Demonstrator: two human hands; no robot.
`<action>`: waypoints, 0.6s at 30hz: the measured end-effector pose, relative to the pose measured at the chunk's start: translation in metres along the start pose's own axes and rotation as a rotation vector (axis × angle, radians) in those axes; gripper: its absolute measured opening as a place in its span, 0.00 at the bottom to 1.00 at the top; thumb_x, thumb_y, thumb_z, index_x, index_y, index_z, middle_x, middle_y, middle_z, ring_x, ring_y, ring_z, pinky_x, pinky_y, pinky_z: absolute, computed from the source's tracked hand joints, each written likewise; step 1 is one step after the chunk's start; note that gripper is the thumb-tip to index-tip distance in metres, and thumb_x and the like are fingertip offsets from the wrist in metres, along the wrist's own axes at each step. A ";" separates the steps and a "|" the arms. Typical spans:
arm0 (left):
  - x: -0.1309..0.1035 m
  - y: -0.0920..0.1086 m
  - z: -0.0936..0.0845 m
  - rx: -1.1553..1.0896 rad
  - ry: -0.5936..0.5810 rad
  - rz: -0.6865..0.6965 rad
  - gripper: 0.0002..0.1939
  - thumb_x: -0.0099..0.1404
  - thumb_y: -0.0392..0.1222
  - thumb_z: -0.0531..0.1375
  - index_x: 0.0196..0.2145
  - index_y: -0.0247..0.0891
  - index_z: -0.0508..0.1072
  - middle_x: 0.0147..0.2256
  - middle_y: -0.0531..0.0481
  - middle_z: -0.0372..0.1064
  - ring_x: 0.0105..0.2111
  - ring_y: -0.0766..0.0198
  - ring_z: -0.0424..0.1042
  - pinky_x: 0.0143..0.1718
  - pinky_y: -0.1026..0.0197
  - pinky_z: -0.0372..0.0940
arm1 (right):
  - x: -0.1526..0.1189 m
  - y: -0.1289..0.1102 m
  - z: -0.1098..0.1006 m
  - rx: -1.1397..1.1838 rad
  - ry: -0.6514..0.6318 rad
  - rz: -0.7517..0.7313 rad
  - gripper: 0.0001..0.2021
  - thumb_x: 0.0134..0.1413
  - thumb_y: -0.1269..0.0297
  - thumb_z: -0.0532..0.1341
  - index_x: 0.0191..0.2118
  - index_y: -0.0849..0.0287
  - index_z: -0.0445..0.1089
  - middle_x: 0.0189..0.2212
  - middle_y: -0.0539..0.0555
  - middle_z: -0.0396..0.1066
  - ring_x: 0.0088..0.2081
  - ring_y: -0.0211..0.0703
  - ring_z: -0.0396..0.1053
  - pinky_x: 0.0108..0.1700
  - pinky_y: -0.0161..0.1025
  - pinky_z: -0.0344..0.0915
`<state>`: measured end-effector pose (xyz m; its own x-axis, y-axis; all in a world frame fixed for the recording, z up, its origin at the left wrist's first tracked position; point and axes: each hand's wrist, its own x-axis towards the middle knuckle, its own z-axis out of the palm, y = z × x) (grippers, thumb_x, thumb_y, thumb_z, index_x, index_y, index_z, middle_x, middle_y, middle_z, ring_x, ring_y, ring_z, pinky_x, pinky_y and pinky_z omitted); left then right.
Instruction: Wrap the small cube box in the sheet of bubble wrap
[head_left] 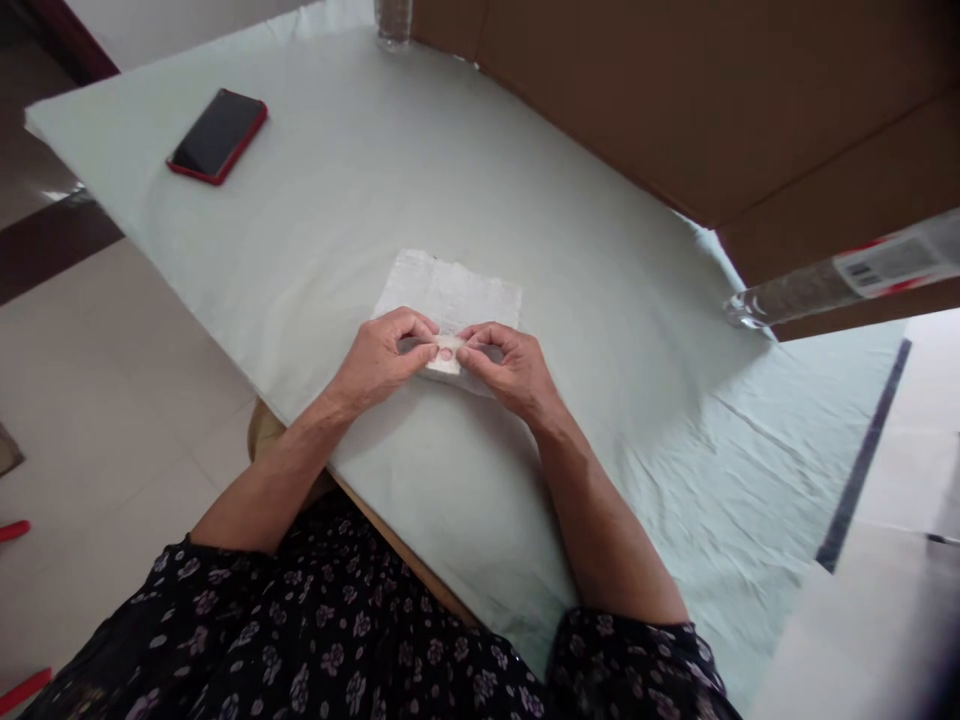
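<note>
A thin white tissue-like sheet lies flat on the cloth-covered table under my hands. Over its near part, a small cream-white piece is stretched between my fingertips, with a pinkish round spot in its middle. My left hand pinches the left end of this piece between thumb and fingers. At its right end, my right hand has the same closed pinch. Whether the small piece is a folded edge of the sheet or separate, I cannot tell. The fingers hide parts of both.
A phone in a red case lies at the table's far left. A large brown cardboard box stands along the back right. Beside it are a clear bottle on the right and a clear container at the back. Pale green cloth covers the table.
</note>
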<state>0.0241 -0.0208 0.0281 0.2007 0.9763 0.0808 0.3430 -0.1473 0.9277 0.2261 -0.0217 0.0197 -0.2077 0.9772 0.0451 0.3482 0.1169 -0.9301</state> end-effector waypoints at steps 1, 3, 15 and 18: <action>0.001 0.001 -0.001 0.007 -0.008 -0.018 0.06 0.59 0.43 0.63 0.30 0.38 0.75 0.36 0.49 0.77 0.40 0.60 0.74 0.44 0.59 0.66 | 0.000 -0.001 0.000 -0.008 0.005 0.013 0.10 0.51 0.56 0.64 0.27 0.57 0.68 0.37 0.54 0.78 0.39 0.44 0.73 0.45 0.41 0.66; 0.004 0.003 -0.004 0.021 -0.030 -0.050 0.06 0.58 0.43 0.62 0.32 0.38 0.76 0.33 0.51 0.76 0.36 0.62 0.73 0.40 0.60 0.66 | 0.000 -0.003 -0.001 -0.029 0.012 0.045 0.09 0.51 0.58 0.64 0.27 0.57 0.68 0.35 0.53 0.78 0.38 0.43 0.73 0.43 0.40 0.65; 0.013 0.001 -0.009 -0.020 -0.127 -0.106 0.04 0.56 0.40 0.62 0.29 0.37 0.74 0.26 0.55 0.71 0.27 0.68 0.64 0.30 0.64 0.60 | -0.008 -0.018 -0.027 -0.440 0.212 -0.067 0.05 0.55 0.64 0.61 0.37 0.55 0.74 0.37 0.53 0.78 0.37 0.45 0.72 0.40 0.44 0.66; 0.013 0.001 -0.010 0.000 -0.116 -0.110 0.03 0.57 0.39 0.62 0.28 0.37 0.75 0.27 0.55 0.71 0.27 0.68 0.65 0.30 0.64 0.59 | -0.018 -0.038 -0.032 -0.515 0.384 -0.242 0.07 0.60 0.66 0.61 0.42 0.54 0.74 0.39 0.53 0.78 0.37 0.44 0.73 0.45 0.47 0.68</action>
<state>0.0184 -0.0066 0.0335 0.2666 0.9617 -0.0635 0.3683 -0.0408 0.9288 0.2457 -0.0385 0.0658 -0.0288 0.8956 0.4439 0.7429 0.3162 -0.5900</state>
